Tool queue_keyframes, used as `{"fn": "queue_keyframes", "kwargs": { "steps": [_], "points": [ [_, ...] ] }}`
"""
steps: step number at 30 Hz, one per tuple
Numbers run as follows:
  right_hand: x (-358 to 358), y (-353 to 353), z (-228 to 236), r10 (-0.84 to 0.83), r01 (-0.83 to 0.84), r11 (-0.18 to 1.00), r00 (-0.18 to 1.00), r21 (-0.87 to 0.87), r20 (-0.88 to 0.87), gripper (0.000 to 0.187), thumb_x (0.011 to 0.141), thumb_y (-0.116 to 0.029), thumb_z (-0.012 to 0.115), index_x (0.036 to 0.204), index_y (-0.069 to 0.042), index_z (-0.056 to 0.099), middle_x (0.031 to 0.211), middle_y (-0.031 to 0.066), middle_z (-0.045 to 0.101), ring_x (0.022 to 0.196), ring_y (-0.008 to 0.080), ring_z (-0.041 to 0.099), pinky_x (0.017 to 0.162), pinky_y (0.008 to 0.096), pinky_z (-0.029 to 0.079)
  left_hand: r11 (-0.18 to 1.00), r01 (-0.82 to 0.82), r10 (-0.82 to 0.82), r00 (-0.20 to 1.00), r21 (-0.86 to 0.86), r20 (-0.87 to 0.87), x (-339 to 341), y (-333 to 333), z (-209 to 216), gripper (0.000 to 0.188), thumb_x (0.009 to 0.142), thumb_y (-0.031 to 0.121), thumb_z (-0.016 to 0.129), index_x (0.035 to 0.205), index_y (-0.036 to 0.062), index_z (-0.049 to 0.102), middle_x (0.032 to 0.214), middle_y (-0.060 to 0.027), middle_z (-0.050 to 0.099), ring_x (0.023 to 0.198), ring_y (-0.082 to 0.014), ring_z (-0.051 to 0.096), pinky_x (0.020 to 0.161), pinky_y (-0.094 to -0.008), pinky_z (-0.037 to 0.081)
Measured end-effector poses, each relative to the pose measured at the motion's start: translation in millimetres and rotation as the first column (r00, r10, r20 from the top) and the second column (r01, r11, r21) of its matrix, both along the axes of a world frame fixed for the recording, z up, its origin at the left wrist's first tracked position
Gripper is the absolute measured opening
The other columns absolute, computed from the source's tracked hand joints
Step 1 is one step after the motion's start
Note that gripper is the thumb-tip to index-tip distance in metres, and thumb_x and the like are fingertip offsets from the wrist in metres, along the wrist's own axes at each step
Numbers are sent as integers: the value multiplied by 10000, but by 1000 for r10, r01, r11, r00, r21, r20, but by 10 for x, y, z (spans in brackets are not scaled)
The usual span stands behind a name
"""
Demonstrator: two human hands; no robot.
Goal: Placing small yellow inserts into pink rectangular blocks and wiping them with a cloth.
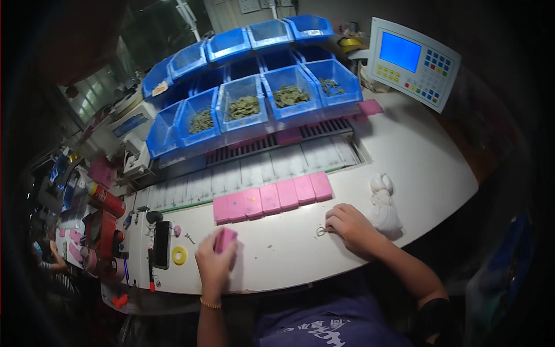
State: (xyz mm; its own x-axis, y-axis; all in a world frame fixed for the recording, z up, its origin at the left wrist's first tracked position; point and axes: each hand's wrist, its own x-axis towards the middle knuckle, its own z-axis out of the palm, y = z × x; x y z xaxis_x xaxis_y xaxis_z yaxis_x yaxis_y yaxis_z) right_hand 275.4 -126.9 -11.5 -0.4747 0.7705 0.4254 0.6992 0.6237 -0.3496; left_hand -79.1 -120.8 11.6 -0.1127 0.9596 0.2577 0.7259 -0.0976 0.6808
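My left hand (214, 260) is closed round a small pink block (226, 239), held just above the front of the white worktop. My right hand (354, 229) rests low over the worktop with its fingers curled. At its fingertips the round metal loops of what look like small scissors (322, 231) stick out; the rest is hidden under the hand. Beyond both hands lies a slanting row of several matching pink blocks (270, 198), side by side. To the right of my right hand sits a knotted white bundle (384, 208), apparently thread or a thin bag.
Blue bins (241, 107), some with small green pieces, stand behind a slotted panel (254, 173). A screen with a keypad (413, 63) is at back right. On the left lie a phone (163, 245), a yellow tape roll (179, 255) and a red marker (151, 272).
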Motion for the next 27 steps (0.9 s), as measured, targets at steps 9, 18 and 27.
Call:
{"fn": "queue_keyframes", "kwargs": {
  "steps": [9, 18, 27],
  "points": [
    [-138, -255, 10, -537, -102, 752, 478, -652, -695, 150, 992, -139, 568, 1051, -12, 622, 1096, 21, 628, 1016, 140, 523, 911, 334, 426, 957, -191, 246, 932, 217, -265, -74, 1916, -113, 377, 815, 256, 738, 1107, 28, 670, 1027, -201, 696, 940, -382, 645, 856, -447, 500],
    [-361, -309, 298, -648, -593, 613, 1, -522, -762, 324, 1021, -268, 560, 1230, -25, 608, 1133, -6, 607, 1032, 73, 519, 966, 278, 364, 824, 537, -383, 764, -182, 520, 796, 439, 104, 257, 992, 205, 588, 1060, -2, 723, 964, -60, 733, 881, -97, 637, 769, -271, 516],
    [-620, -531, 324, -633, -657, 608, -62, -446, -772, 199, 1019, -155, 544, 1179, -56, 611, 1207, 9, 526, 980, 82, 505, 880, 281, 401, 743, 656, -290, 495, -134, 819, 1390, -354, 276, 289, 977, 174, 621, 1091, -82, 689, 924, -123, 704, 836, -160, 641, 773, -297, 524]
  ]
}}
